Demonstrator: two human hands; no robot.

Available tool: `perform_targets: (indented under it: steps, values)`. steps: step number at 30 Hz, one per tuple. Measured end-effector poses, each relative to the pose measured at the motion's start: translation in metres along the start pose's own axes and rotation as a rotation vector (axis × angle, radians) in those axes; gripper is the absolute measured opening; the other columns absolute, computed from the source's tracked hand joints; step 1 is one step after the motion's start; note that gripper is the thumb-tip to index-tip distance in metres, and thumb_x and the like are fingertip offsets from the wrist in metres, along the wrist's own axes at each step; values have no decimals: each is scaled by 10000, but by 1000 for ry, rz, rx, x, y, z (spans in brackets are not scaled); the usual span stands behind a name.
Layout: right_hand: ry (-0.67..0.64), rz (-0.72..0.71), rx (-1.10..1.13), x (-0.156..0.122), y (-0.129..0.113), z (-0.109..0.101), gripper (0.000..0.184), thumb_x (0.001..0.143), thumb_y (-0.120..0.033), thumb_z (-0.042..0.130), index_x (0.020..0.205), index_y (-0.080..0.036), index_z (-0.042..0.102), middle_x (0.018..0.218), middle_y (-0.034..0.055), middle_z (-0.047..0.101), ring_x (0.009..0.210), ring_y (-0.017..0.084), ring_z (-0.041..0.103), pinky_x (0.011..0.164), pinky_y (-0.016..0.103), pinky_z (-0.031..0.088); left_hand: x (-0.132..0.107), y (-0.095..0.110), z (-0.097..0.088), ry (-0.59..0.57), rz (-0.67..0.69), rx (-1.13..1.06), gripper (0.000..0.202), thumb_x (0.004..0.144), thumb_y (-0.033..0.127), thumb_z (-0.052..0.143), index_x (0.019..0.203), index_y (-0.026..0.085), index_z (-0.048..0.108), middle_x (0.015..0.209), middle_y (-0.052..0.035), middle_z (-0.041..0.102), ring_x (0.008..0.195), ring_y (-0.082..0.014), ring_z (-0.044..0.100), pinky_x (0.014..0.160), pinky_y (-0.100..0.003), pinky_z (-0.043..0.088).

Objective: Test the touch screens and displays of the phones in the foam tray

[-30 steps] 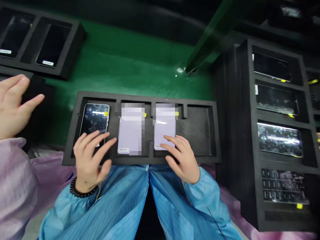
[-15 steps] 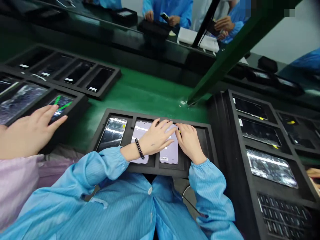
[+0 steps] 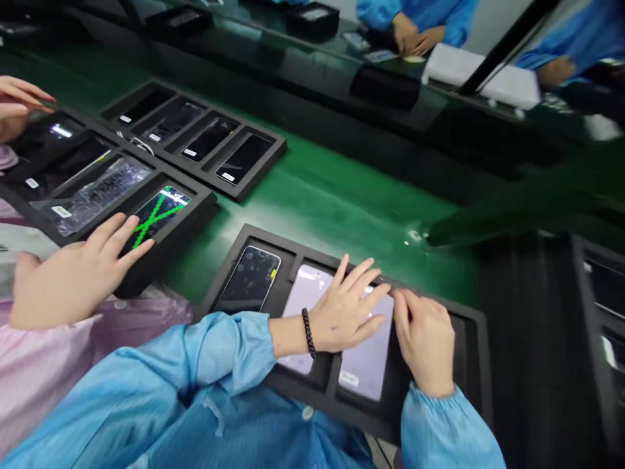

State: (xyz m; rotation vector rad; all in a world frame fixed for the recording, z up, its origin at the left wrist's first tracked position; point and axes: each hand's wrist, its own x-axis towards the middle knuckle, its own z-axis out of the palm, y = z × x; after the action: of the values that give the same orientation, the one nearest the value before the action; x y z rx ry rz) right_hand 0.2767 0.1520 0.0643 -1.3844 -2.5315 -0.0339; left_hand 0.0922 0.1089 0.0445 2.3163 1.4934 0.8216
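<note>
A black foam tray (image 3: 336, 394) lies in front of me with phones in its compartments. My left hand (image 3: 344, 312), with a black beaded bracelet, reaches across two phones showing pale lilac screens. Its fingers are spread over the upper part of the lit phone on the right (image 3: 366, 365), partly covering it. At that phone's upper right corner, my right hand (image 3: 424, 332) has its thumb and fingers pinched; what they grip is hidden. The other lit phone (image 3: 305, 290) is partly under my left wrist. A dark-screened phone (image 3: 251, 277) with a yellow tab occupies the leftmost compartment.
A co-worker's hand (image 3: 73, 280) in a pink sleeve is at the left, touching a phone with a green cross (image 3: 159, 218). Another foam tray of phones (image 3: 237, 192) sits behind. Stacked black trays (image 3: 537, 339) stand at the right. The bench (image 3: 312, 195) is green.
The view has swung left, so my tray appears lower and further right. My right fingers have closed into a pinch at the phone's corner. My left hand stays spread over the phone.
</note>
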Motion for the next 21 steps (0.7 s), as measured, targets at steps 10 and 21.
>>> perform_targets:
  steps: [10, 21]
  values:
    - [-18, 27, 178, -6, 16, 15, 367, 1032, -268, 464, 685, -217, 571, 649, 7, 612, 615, 181, 532, 767, 389, 377, 3, -23, -2, 3, -183, -273, 539, 990, 433, 330, 1368, 84, 489, 1462, -208, 486, 1544, -302, 263, 1296, -581, 227]
    - [-85, 50, 81, -3, -20, -5, 353, 1053, -285, 375, 995, -184, 709, 1035, 91, 721, 943, 247, 608, 816, 372, 407, 8, -5, -5, -17, -286, -371, 477, 990, 439, 341, 1250, 120, 583, 1384, -160, 558, 1460, -292, 375, 1299, -623, -21]
